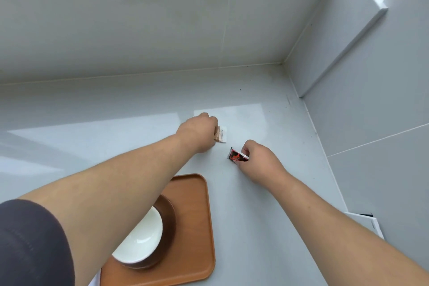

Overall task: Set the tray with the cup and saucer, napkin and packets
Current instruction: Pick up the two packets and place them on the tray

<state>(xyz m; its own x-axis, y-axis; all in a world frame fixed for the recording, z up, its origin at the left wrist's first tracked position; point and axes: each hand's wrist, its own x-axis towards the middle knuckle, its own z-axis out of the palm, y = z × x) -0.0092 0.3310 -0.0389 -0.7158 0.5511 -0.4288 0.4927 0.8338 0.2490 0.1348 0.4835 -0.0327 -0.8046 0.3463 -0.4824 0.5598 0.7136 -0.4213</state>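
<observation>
Two bare hands, both reaching past the tray onto the pale grey counter [116, 109]. Left hand [197, 133], fingers curled together around a tan and white packet [221, 135], pinched at its near end, seemingly just off the surface or touching it; hard to tell which. Right hand [258, 158], fingertips closed on a red and black packet [237, 156], likewise low at the counter. Packets near each other, apart, both well beyond the tray.

Nearer the body, a wooden tray [197, 227] with rounded corners. On it, a dark brown saucer [169, 220] bearing a white cup [141, 237], empty inside, partly hidden by the left forearm.

Cup and saucer apparently already set. Packets gripped but not yet on the tray. Napkin: perhaps the sliver of white [96, 280] under the tray's near left corner, uncertain. Remaining, by the look of it: packets onto the open right side of the tray.
</observation>
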